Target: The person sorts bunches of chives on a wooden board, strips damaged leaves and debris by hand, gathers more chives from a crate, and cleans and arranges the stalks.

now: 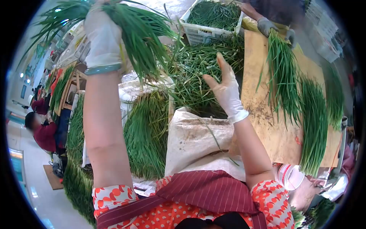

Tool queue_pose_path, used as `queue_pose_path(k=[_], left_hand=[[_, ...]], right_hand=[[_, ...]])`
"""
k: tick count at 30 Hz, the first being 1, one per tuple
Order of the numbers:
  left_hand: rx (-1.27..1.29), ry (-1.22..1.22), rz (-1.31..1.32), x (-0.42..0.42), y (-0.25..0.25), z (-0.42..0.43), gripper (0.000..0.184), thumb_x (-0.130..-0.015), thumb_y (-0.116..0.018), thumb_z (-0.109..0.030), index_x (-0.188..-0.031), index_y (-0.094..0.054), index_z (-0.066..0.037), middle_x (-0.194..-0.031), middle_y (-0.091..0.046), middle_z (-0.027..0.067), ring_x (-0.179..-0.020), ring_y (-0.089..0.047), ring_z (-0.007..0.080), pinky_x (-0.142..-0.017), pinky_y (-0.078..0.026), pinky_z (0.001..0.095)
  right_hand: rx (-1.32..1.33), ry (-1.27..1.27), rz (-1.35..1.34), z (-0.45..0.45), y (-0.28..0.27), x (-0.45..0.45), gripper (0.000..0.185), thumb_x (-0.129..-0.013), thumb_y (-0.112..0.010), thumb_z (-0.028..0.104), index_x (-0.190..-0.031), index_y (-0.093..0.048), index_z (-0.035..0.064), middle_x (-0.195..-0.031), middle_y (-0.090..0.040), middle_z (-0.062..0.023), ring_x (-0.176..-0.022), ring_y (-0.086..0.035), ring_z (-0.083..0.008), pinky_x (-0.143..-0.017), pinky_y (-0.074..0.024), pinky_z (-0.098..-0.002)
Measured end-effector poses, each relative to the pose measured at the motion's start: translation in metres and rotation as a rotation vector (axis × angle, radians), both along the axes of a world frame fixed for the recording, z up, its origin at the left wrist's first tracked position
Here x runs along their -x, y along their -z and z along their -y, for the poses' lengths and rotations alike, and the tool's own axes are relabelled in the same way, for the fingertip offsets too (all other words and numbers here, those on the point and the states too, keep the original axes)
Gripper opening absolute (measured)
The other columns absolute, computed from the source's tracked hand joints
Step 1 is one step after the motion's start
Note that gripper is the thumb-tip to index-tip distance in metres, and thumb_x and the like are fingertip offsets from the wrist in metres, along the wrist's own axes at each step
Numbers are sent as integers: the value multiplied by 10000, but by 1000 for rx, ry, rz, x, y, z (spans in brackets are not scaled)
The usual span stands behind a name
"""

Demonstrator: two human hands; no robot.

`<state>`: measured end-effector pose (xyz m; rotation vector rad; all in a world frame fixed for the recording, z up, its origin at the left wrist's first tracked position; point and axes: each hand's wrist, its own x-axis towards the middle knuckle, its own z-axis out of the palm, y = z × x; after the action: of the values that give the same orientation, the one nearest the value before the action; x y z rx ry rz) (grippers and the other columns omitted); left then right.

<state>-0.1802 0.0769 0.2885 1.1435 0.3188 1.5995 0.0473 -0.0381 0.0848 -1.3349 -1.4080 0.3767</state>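
Observation:
My left hand (103,38), in a white glove with a green bangle at the wrist, is raised and closed around a bunch of garlic chives (141,36). The long green leaves hang out on both sides of it. My right hand (228,93), also gloved, is held up with thumb and fingers apart and nothing in it. Below and behind it lies a heap of loose chive scraps (198,61). A white sack (190,139) covers the near side of that heap. Left of the sack, chives (146,129) lie in a white crate.
On the right, a wooden board (255,99) carries bundles of chives (314,118). A co-worker's gloved hand (267,26) grips one bundle at its far edge. A white basket (211,36) of greens stands at the back. Another person (45,135) sits far left. A white bucket (291,176) is at lower right.

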Motion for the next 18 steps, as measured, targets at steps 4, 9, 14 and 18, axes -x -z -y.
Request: queue_pose_path(k=[4,9,14,18], left_hand=[[-67,58,-122,-36,-9,16,131,-848,-540,-86,-921,-603,3,-885,-637,107,-735,-620,218,-702,-531,330],[-217,-157,-527,-71,-19,56,143,-859,-526,-91,-937,-603,1,-898,-634,106,-773,-612,207,-730,-516,324],[-327,-369,-945,-78,-23,94,156,-870,-512,-96,-952,-603,-1,-910,-631,106,-811,-604,196,-757,-501,318],[-107,127,-540,-76,-12,94,181,-897,-531,-145,-965,-605,6,-938,-636,95,-867,-610,186,-778,-514,319]], right_hand=[[-203,3,215,-8,-80,34,1012,-650,-795,341,-1400,-218,-20,-1371,-359,-246,-1284,-338,-369,-1091,-239,-428],[-275,135,243,-27,-113,62,1033,-667,-772,316,-1410,-149,-41,-1360,-369,-251,-1258,-365,-389,-1044,-281,-450],[-181,-262,119,-39,-107,16,562,-762,-674,135,-1274,-458,51,-1048,-632,-179,-1003,-605,-288,-883,-454,-325],[-103,-470,164,-36,-118,7,563,-750,-697,156,-1253,-472,39,-1025,-639,-179,-996,-605,-295,-872,-459,-332]])
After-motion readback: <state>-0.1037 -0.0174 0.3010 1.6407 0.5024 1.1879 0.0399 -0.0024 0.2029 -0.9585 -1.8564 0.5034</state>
